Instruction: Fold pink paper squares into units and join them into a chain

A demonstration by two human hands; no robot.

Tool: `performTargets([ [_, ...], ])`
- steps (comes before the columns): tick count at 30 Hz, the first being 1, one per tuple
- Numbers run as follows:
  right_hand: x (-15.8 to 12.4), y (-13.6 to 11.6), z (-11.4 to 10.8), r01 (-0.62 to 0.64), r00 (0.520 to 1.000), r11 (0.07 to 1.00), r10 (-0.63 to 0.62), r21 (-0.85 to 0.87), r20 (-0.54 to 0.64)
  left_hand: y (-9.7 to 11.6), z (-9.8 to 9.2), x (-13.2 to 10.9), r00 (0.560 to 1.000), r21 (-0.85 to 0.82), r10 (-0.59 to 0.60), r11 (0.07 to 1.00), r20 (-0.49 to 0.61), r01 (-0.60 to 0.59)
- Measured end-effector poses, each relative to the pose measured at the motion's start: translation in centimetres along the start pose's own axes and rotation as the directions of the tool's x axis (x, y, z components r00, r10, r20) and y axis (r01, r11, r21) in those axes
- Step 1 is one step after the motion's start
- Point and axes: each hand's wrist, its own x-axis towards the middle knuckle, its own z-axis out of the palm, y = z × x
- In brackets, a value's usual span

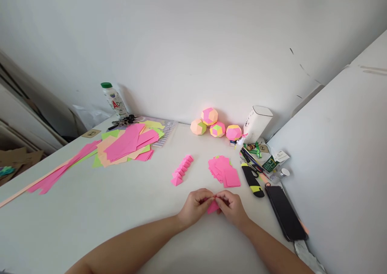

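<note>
Pinching closed, the left hand [195,206] and right hand [233,209] hold a small, partly covered, vivid pink paper [213,207].

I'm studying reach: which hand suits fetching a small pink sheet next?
Probably the right hand; it's closer to the small pink sheets, while the left hand is nearer the folded pieces. Both pinch pink paper.
</note>
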Motion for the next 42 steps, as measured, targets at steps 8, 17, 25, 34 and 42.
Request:
performTargets([
  [8, 0.0, -0.3, 0.1, 0.011, 1.000, 0.998, -0.012, -0.056, -0.010, 0.1, 0.1, 0.0, 0.998, -0.022, -0.070, 0.997, -0.004, 0.069],
  [17, -0.3, -0.7, 0.1, 0.031, 0.999, 0.994, -0.032, -0.102, -0.007, 0.0, 0.2, -0.1, 0.994, 0.036, -0.110, 0.993, -0.028, 0.111],
  [25, -0.1, -1.3, 0.1, 0.045, 0.999, 0.990, -0.040, -0.131, 0.036, 0.2, 0.0, -0.1, 0.997, 0.077, -0.074, 0.994, -0.011, 0.075],
  [34, -0.3, -1.0, 0.1, 0.063, 0.997, 0.986, -0.057, -0.155, 0.042, 0.6, 0.2, -0.4, 0.988, 0.024, -0.153, 0.988, -0.007, 0.153],
  [42, -0.4, -0.3, -0.1, 0.090, 0.995, 0.988, -0.083, -0.125, 0.057, -0.1, 0.3, -0.4, 0.991, 0.033, -0.136, 0.990, 0.013, 0.136],
])
